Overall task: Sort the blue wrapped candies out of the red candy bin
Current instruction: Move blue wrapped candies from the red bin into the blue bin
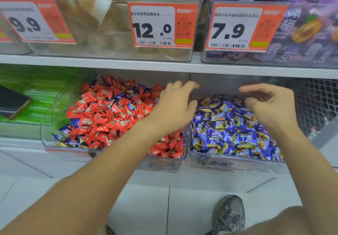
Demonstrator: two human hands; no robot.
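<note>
- At the lower shelf, two clear bins sit side by side: the red candy bin toward 9 o'clock, the blue candy bin toward 3 o'clock, their walls touching or nearly so.
- Left hand hovers over the red bin's 3 o'clock edge, fingers spread and loose, motion-blurred; nothing visibly held.
- Right hand hangs over the blue bin, fingers loosely curled, thumb apart from them; whether a candy sits under the palm cannot be told.
- Blue wrapped candies remain scattered through the red pile, thickest along the front wall at 7 o'clock, with more at the back near 12 o'clock.
- Risk: a broad spread-finger scoop would likely drag red candies along with blue ones across the divide.
- Risk: both piles are heaped near their rims; raking could spill pieces over the low front onto the floor.
- Risk: strays buried below the surface could be missed.
- Hidden: the left forearm covers the red bin's front 5 o'clock corner; the bin's own price tag is blocked.
- Hard to read: wrapper print is too blurred. A phone at 9 o'clock is cut by the frame edge; a shoe shows at 6 o'clock.
</note>
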